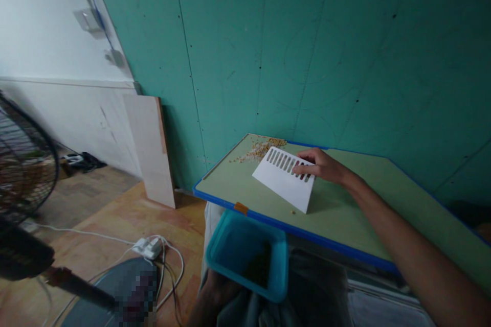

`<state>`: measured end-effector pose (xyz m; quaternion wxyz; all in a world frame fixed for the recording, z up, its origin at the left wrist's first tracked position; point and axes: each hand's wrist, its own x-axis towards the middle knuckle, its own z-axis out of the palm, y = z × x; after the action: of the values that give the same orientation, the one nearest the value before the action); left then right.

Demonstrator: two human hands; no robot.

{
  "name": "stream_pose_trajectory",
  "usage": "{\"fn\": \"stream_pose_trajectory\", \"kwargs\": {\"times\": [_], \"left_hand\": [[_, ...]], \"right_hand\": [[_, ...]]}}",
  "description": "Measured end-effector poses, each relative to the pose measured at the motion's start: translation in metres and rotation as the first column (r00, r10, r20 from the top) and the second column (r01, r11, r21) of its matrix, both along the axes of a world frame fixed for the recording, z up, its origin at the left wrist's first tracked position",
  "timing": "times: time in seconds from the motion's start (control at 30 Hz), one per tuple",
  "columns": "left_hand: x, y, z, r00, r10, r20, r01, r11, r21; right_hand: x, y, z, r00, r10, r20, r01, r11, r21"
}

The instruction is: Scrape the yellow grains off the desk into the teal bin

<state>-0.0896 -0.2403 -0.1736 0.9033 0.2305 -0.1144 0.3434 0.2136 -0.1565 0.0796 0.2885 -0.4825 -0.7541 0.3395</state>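
My right hand (316,165) grips a white flat scraper (283,183) with a row of slots along its top edge, some fingers passing through the slots. The scraper is tilted, its lower edge at the green tabletop (222,176). Behind it lies a scatter of small yellowish grains (261,149), and a single bit sits near its lower edge. A teal plastic tub (245,230) is below the table's front edge, with dark contents in one corner. My left hand (218,288) is closed at the tub's near left side, its fingers mostly hidden beneath.
Blue tape edges the table, with an orange piece (241,208) at the front. On the left stand a fan (23,163), a power strip (148,248) with loose white cables, and a pale board (151,153) leaning on the green wall (230,61).
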Motion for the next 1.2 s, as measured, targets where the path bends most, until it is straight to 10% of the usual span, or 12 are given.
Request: {"fn": "stream_pose_trajectory", "kwargs": {"times": [0.63, 1.2], "left_hand": [[-0.001, 0.0, 0.002, 0.993, 0.048, -0.106, -0.049, 0.999, -0.012], [0.0, 0.0, -0.005, 0.991, 0.073, -0.116, -0.078, 0.996, -0.035]], "right_hand": [[-0.044, -0.005, -0.026, 0.997, 0.082, -0.01, -0.082, 0.996, -0.025], [-0.073, -0.039, -0.016, 0.977, 0.206, 0.059, -0.215, 0.931, 0.294]]}}
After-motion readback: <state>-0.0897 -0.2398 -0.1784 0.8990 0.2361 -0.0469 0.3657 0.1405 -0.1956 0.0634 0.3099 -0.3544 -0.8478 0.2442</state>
